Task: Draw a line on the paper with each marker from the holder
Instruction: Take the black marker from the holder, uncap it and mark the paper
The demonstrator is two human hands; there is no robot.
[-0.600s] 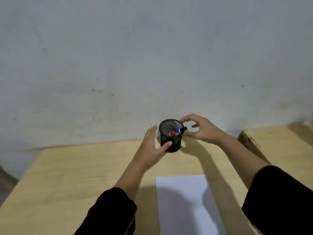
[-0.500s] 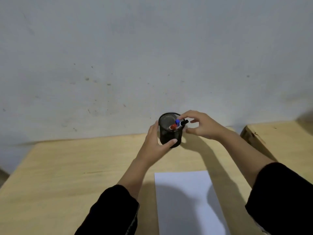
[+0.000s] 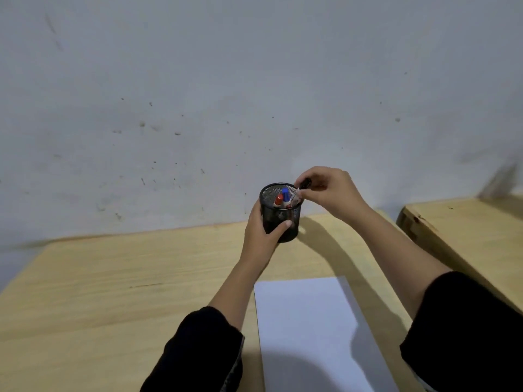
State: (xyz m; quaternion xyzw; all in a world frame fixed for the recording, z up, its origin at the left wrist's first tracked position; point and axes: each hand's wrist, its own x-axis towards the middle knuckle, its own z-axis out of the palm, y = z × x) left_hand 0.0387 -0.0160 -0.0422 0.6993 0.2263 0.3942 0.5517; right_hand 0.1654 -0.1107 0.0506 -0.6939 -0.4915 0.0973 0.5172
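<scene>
My left hand is wrapped around the mesh holder near the counter's far edge, while my right hand pinches the black-capped marker at the rim. The red marker and blue marker stand inside. Risk as I see it — the marker snags the mesh and tips the holder, or drags a neighbour out. The paper lies nearer me, its near edge cut off; the marker's barrel is mostly hidden by my fingers.
</scene>
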